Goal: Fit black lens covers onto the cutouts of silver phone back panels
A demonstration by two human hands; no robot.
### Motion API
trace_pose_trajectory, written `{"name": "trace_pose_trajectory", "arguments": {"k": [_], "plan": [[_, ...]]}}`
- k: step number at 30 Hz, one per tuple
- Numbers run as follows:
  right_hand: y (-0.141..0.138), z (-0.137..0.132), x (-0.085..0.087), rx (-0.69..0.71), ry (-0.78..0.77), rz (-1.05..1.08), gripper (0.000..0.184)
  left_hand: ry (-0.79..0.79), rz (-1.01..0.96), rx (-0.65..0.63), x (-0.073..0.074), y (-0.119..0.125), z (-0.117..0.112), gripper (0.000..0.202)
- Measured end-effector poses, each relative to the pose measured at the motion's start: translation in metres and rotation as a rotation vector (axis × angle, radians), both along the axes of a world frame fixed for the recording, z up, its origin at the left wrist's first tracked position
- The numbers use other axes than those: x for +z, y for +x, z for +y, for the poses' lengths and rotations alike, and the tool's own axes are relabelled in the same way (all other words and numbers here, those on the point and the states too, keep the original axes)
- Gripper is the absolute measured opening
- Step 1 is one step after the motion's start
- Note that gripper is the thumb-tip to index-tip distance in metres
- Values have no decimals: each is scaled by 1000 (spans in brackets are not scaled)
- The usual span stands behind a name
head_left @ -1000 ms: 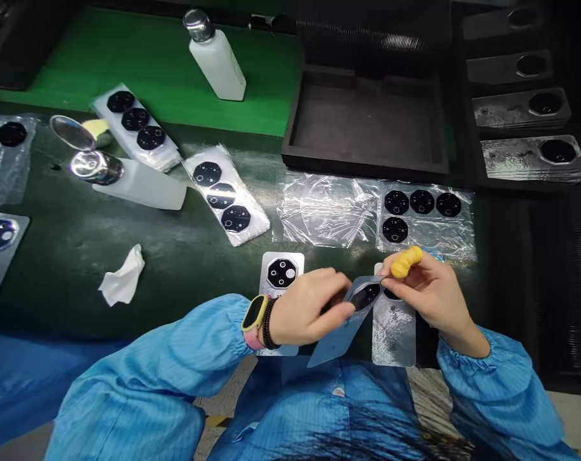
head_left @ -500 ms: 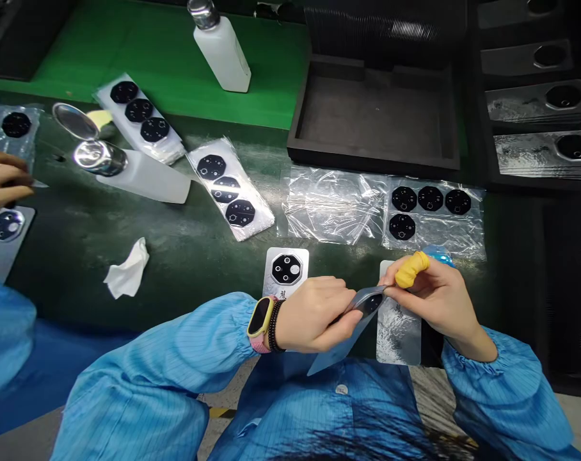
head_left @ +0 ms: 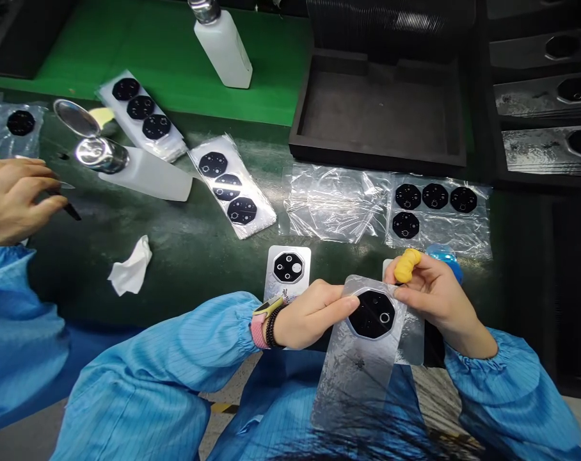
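Note:
Both my hands hold a silvery phone back cover [head_left: 358, 365] with a black octagonal camera piece [head_left: 372, 314] facing me. My left hand [head_left: 310, 314], with a yellow watch and dark beads at the wrist, grips its left edge. My right hand [head_left: 429, 294], a yellow cot on one finger, pinches the top right corner. A second cover [head_left: 410, 333] lies on the mat under my right hand. A third cover with lens holes [head_left: 287, 272] lies just left of my left hand.
Plastic sheets of black octagonal pieces [head_left: 437, 208] [head_left: 230, 186] [head_left: 144, 115] and an empty film [head_left: 336, 202] lie on the dark mat. Two white bottles [head_left: 223, 41] [head_left: 137, 173], a tissue [head_left: 131, 269], a black tray [head_left: 381, 118] and stacked covers [head_left: 549, 147] surround them. A co-worker's hand [head_left: 12, 198] holds a tool at the left.
The cover in my hands has turned from edge-on to flat, face toward me, and lowered. The co-worker's hand has come further in from the left.

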State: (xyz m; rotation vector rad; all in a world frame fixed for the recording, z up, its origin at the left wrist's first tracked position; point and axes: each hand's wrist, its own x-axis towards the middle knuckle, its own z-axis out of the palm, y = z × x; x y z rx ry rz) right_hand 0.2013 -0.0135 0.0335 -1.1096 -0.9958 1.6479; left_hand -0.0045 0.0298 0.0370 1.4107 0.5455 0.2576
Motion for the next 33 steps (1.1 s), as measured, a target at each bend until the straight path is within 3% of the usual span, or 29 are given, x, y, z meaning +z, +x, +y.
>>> {"name": "trace_pose_trajectory", "arguments": {"k": [14, 22, 28, 33], "plan": [[0, 0, -1, 6, -11, 38, 21, -22, -56, -9, 0, 0, -1, 32], [-2, 1, 1, 10, -58, 22, 27, -33, -42, 2, -3, 0, -4, 39], [-2, 1, 1, 107, -126, -66, 35, 66, 2, 99, -6, -1, -2, 41], [-1, -1, 2, 183, -81, -149, 28, 193, 1, 126, -10, -2, -1, 38]]}}
